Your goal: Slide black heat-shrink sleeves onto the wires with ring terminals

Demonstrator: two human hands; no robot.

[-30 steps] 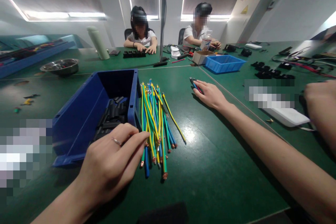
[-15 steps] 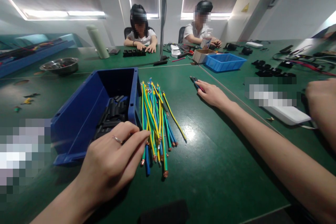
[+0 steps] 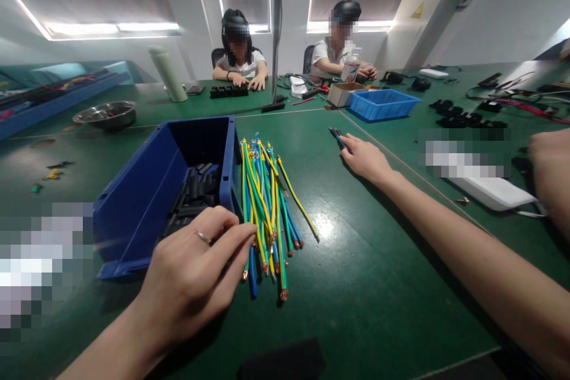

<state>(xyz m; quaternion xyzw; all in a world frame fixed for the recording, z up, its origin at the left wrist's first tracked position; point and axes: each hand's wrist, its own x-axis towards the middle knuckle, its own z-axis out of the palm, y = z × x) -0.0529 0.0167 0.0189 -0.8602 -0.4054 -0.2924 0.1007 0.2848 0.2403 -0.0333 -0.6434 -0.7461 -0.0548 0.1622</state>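
Blue, green and yellow wires (image 3: 267,208) with bare copper ends lie in a loose bundle on the green table. My left hand (image 3: 200,267) is closed in a pinch at the bundle's left side; whatever is between its fingertips is hidden. Beside it stands a dark blue bin (image 3: 129,202) containing short black tubes (image 3: 198,187). Farther off on the right, my right hand (image 3: 365,157) rests low over the table, its fingers closed round a thin black and blue wire piece (image 3: 339,135) whose dark end sticks out beyond the fingertips.
A light blue tray (image 3: 385,105) and a cardboard box (image 3: 345,95) stand beyond my right hand. A metal bowl (image 3: 107,114) is at the left, a white power strip (image 3: 494,187) at the right. Two people sit opposite; another person's hand (image 3: 550,169) shows at the right edge.
The view has shifted slightly. Blue now shows on the piece at my right fingertips, where red showed before. My left hand keeps its pinch beside the bundle.
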